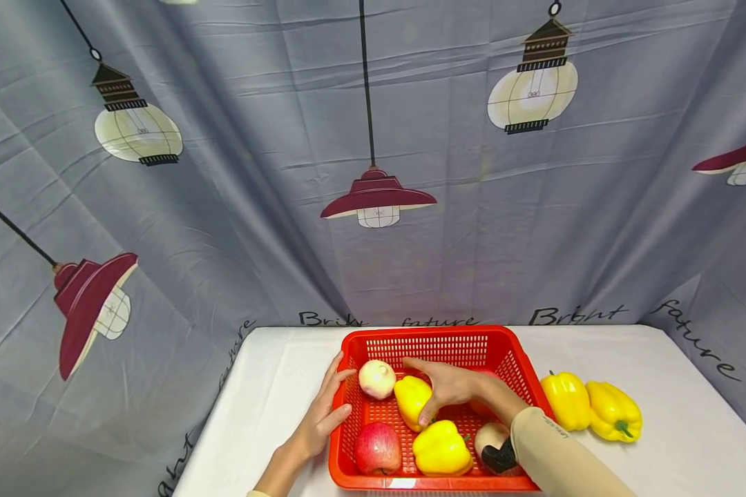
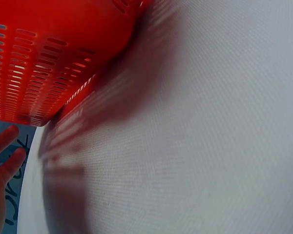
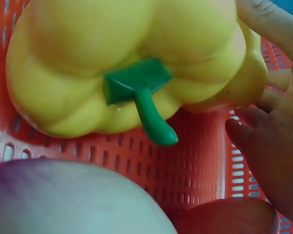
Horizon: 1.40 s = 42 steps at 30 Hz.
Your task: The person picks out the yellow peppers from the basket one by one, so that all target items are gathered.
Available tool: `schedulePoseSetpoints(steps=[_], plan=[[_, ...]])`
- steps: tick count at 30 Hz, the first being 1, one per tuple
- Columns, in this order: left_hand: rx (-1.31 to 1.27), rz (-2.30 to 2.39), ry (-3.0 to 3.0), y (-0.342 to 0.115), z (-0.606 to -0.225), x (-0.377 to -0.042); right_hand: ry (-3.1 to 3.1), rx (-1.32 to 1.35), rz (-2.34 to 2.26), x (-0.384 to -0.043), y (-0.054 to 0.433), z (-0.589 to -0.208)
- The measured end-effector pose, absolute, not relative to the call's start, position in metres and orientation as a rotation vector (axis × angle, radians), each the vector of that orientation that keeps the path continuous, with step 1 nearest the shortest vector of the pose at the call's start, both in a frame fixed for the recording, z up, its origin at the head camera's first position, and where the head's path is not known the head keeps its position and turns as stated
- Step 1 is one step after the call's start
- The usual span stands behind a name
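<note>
My right hand (image 1: 450,383) reaches into a red plastic basket (image 1: 510,336), spread over a yellow bell pepper (image 1: 410,397). Its thumb lies against the pepper's near side. On the far side the index finger extends, with a small gap to the pepper. Closer to me in the basket sits another yellow bell pepper (image 1: 441,449), whose green stem (image 3: 154,117) shows large in the right wrist view. My left hand (image 1: 317,417) stands at the basket's left wall, fingers spread and fairly straight near the rim; the left wrist view catches its fingers (image 2: 12,163) at the edge.
In the basket also lie a pale onion-like bulb (image 1: 376,379), a red apple (image 1: 378,447), a whitish turnip-like vegetable (image 1: 491,437) and a red fruit (image 3: 229,217) partly hidden. Two yellow bell peppers (image 1: 566,400) rest on the white table (image 1: 665,414) right of it. A grey curtain (image 1: 255,172) hangs behind.
</note>
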<state>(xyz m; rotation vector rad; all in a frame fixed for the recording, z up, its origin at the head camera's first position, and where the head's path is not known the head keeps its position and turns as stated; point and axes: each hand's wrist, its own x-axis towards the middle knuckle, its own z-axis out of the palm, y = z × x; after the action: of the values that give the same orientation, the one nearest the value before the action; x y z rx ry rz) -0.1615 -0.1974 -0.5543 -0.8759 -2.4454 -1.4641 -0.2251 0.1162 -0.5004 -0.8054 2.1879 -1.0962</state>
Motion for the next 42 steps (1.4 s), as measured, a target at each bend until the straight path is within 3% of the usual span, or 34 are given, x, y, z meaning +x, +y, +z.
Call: schedulePoseSetpoints(steps=[12,42], plan=[[-0.892,-1.453,-2.427,-0.198,-0.555,-0.163,2.234,-0.88,-1.045,-0.223,0.109,-0.505],[-0.917,-1.471,-2.393,-0.199,-0.553,-0.162,2.234,-0.885,-1.24,-0.227,0.129,-0.475]])
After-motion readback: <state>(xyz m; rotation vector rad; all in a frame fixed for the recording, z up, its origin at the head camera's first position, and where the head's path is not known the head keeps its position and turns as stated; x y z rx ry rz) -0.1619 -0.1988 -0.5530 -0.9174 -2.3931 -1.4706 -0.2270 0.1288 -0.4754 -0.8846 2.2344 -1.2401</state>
